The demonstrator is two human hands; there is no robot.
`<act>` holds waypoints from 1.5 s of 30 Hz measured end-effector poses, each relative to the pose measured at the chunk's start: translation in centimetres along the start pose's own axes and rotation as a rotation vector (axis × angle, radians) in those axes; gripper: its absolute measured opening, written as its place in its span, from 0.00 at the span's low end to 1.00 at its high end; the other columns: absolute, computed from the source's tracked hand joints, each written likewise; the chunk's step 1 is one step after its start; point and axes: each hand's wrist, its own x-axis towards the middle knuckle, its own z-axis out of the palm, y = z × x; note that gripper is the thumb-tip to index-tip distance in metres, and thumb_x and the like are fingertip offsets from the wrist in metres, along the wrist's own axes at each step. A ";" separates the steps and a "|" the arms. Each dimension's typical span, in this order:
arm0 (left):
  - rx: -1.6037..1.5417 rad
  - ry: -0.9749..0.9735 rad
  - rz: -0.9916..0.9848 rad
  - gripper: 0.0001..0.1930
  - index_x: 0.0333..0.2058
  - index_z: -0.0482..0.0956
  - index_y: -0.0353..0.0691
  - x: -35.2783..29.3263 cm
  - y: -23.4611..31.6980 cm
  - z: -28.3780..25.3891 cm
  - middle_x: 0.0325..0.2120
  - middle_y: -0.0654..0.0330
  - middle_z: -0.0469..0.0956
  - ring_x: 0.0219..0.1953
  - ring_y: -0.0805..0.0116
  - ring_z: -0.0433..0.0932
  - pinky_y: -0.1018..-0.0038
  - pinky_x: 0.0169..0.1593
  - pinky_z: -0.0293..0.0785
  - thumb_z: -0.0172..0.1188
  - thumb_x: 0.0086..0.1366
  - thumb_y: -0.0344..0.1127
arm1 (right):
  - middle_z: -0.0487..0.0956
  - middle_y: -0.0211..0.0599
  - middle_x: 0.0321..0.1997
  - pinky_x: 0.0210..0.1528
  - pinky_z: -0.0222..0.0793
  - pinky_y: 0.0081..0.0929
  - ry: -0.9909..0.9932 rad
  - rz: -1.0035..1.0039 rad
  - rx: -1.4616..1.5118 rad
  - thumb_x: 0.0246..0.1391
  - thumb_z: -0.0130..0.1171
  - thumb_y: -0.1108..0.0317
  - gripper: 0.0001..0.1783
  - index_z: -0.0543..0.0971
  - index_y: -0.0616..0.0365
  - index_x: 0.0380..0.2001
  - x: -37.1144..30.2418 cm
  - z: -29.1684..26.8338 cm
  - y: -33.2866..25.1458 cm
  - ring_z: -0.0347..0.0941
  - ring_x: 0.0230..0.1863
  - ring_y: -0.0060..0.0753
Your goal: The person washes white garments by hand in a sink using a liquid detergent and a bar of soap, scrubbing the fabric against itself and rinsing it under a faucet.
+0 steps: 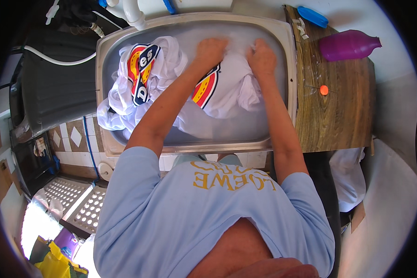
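Observation:
A white garment (231, 88) with a red, yellow and dark blue print lies partly under cloudy water in a metal sink (195, 149). At the sink's far middle, my left hand (211, 52) is closed on the wet fabric, its fingertips blurred at the water. Just right of it, my right hand (262, 58) is also closed, fingers curled on the cloth, whose edge bunches beside the wrist. Between the hands a stretch of fabric shows faintly through the water. A bunched heap of white cloth (167, 55) with a similar print fills the sink's left side.
Right of the sink stands a wooden top (343, 106) with a purple bottle (350, 45), a blue oblong object (312, 16) and a small orange cap (324, 90). A white pipe (133, 14) reaches over the sink's far left rim. A dark covered surface (58, 78) lies left.

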 end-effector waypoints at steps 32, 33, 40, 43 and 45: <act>-1.109 0.381 -0.302 0.14 0.14 0.74 0.36 1.8 8.3 -3.2 0.13 0.61 0.71 0.16 0.74 0.67 0.78 0.24 0.65 0.61 0.56 0.34 | 0.75 0.40 0.46 0.48 0.69 0.35 -0.479 0.932 2.027 0.55 0.52 0.51 0.24 0.70 0.59 0.47 -3.2 -0.4 -3.2 0.72 0.47 0.38; -1.314 0.387 -0.272 0.16 0.14 0.72 0.35 1.2 11.1 -3.9 0.13 0.66 0.71 0.18 0.80 0.67 0.81 0.25 0.65 0.60 0.58 0.33 | 0.74 0.40 0.45 0.47 0.70 0.32 -0.483 0.874 2.030 0.55 0.54 0.50 0.25 0.69 0.58 0.47 -3.4 -0.1 -2.7 0.72 0.46 0.37; -0.618 0.304 -0.069 0.12 0.15 0.71 0.34 0.3 10.0 -1.9 0.11 0.59 0.68 0.17 0.74 0.68 0.75 0.33 0.69 0.65 0.50 0.30 | 0.73 0.38 0.44 0.47 0.70 0.32 -0.378 0.741 2.226 0.55 0.54 0.52 0.25 0.69 0.59 0.48 -4.4 0.2 -2.8 0.71 0.46 0.34; -0.612 0.451 -0.127 0.16 0.12 0.69 0.34 0.2 7.9 -1.4 0.11 0.54 0.67 0.15 0.61 0.67 0.69 0.25 0.66 0.63 0.52 0.34 | 0.73 0.38 0.44 0.47 0.70 0.34 -0.423 0.952 1.950 0.58 0.48 0.48 0.25 0.69 0.58 0.47 -4.2 -1.7 -5.8 0.71 0.45 0.36; -0.577 0.512 0.059 0.19 0.11 0.68 0.34 1.0 10.4 -1.2 0.11 0.51 0.67 0.14 0.56 0.66 0.67 0.21 0.64 0.63 0.53 0.36 | 0.73 0.37 0.44 0.47 0.70 0.35 -0.659 0.356 2.501 0.58 0.47 0.48 0.26 0.68 0.59 0.48 -4.0 3.3 0.0 0.71 0.46 0.36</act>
